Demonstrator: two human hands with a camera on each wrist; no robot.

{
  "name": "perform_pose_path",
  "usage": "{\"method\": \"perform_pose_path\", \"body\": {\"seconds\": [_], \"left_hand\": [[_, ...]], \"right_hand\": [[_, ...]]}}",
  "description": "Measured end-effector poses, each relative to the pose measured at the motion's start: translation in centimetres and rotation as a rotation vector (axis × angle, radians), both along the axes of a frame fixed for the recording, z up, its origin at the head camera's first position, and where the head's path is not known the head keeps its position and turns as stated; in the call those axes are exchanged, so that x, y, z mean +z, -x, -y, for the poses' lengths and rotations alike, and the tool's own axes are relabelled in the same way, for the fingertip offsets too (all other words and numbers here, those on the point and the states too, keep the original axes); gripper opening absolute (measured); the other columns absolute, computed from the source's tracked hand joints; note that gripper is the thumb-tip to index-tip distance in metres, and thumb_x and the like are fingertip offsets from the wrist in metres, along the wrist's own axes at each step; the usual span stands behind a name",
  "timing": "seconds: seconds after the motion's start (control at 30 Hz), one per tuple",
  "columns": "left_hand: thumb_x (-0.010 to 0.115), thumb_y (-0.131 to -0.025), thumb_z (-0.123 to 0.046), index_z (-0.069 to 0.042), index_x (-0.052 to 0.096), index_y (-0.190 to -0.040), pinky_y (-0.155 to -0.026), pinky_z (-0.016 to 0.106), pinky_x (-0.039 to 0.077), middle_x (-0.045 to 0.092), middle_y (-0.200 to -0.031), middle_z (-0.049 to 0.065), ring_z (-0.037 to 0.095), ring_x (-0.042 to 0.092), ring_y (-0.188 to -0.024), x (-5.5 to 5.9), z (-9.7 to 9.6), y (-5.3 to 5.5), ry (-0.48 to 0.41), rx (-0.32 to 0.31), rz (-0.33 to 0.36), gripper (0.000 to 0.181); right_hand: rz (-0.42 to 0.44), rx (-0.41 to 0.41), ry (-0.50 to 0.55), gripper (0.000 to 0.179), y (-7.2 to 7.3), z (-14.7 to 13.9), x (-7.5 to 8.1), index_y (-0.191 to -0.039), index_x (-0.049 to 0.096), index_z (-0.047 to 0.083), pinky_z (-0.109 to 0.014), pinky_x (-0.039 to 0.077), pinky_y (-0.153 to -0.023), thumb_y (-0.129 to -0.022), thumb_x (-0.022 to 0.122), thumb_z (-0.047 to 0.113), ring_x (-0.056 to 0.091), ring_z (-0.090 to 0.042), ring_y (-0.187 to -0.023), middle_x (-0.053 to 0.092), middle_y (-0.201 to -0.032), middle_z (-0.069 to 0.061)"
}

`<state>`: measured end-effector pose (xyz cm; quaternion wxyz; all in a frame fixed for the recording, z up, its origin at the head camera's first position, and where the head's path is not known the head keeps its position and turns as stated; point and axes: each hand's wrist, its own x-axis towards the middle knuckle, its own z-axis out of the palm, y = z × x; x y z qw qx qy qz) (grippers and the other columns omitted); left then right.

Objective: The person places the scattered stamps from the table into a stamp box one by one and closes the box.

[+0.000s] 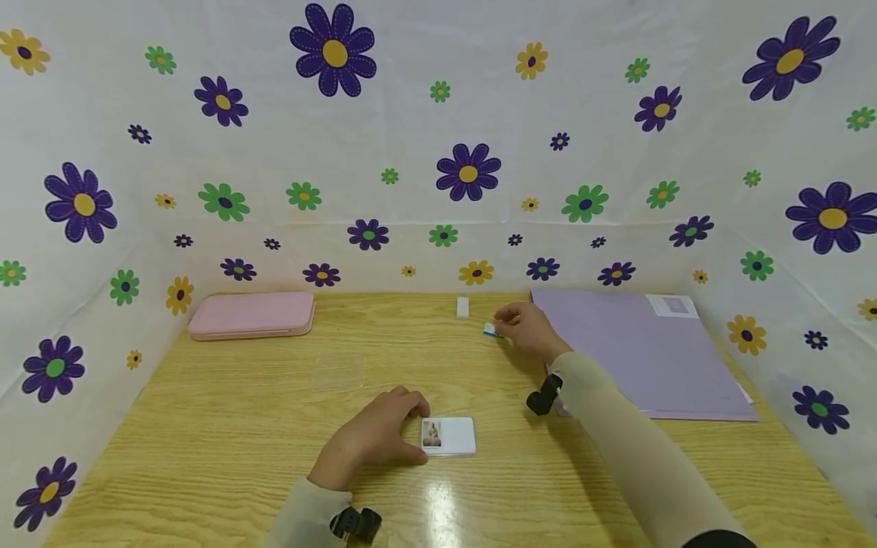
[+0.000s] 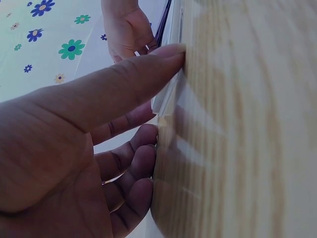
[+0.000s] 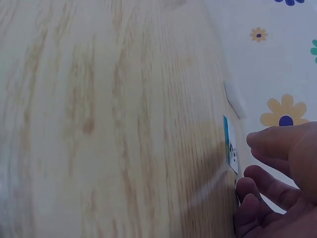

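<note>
A flat white card case (image 1: 457,436) with a small picture at its left end lies on the table. My left hand (image 1: 380,432) spans that left end, thumb at the near corner and forefinger at the far one. Edge-on in the left wrist view, the case shows behind the thumb (image 2: 171,51). Farther back, my right hand (image 1: 526,327) is beside a small white piece with a blue edge (image 1: 489,329). A black-and-white print shows on this piece (image 3: 232,148) in the right wrist view, where the thumb and fingers (image 3: 255,141) are loosely bent and apart from it.
A small white block (image 1: 462,307) lies near the back edge. The pink case (image 1: 252,315) sits at back left, and a purple folder (image 1: 617,358) covers the right side. A clear sheet (image 1: 338,371) lies left of centre. Flowered cloth (image 1: 404,137) walls the table.
</note>
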<state>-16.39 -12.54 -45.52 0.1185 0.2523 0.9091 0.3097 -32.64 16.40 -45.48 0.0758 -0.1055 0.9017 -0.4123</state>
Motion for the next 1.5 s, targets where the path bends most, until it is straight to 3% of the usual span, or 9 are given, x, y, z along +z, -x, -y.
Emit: {"method": "perform_pose_path", "body": {"seconds": [0.3,0.63,1.17,1.37,1.5], "left_hand": [[0.089,-0.074,-0.026,-0.016,0.059,-0.112,-0.088,0.040,0.045,0.050,-0.105,-0.002,0.017,0.048,-0.097,-0.03,0.12,0.02,-0.001,-0.001,0.010,0.049],[0.089,-0.074,-0.025,-0.015,0.060,-0.112,-0.087,0.041,0.044,0.051,-0.104,-0.001,0.018,0.048,-0.096,0.21,0.14,-0.02,-0.006,-0.001,0.019,0.049],[0.090,-0.073,-0.025,-0.016,0.060,-0.111,-0.088,0.041,0.045,0.051,-0.104,-0.003,0.018,0.049,-0.097,0.18,0.22,0.07,0.008,0.005,0.026,0.050],[0.089,-0.073,-0.025,-0.016,0.059,-0.111,-0.088,0.040,0.044,0.051,-0.104,-0.002,0.018,0.048,-0.097,0.30,0.30,-0.09,-0.002,0.007,0.030,0.049],[0.089,-0.073,-0.025,-0.015,0.060,-0.112,-0.087,0.040,0.044,0.051,-0.104,-0.002,0.018,0.048,-0.097,0.24,0.25,0.02,-0.011,-0.002,0.020,0.050]], "right_hand": [[-0.040,-0.011,-0.080,0.024,0.47,0.20,-0.40,-0.116,0.067,-0.002,-0.043,0.047,-0.092,-0.095,0.066,0.009,0.058,-0.030,-0.104,0.065,-0.110,-0.016],[-0.001,-0.057,-0.104,0.018,0.50,0.32,-0.24,-0.108,0.069,-0.001,-0.044,0.047,-0.093,-0.094,0.067,0.010,0.058,-0.029,-0.100,0.065,-0.106,-0.015],[-0.013,-0.026,-0.096,0.011,0.40,0.29,-0.42,-0.101,0.066,0.001,-0.041,0.047,-0.088,-0.094,0.068,0.009,0.056,-0.027,-0.094,0.063,-0.101,-0.013],[-0.049,-0.011,-0.086,0.010,-0.05,0.23,0.00,-0.096,0.063,-0.001,-0.036,0.047,-0.078,-0.092,0.069,0.006,0.055,-0.024,-0.085,0.062,-0.092,-0.012],[-0.041,0.007,-0.081,0.012,-0.18,0.07,0.44,-0.101,0.063,-0.002,-0.033,0.048,-0.072,-0.093,0.066,0.006,0.056,-0.023,-0.083,0.062,-0.093,-0.013]]}}
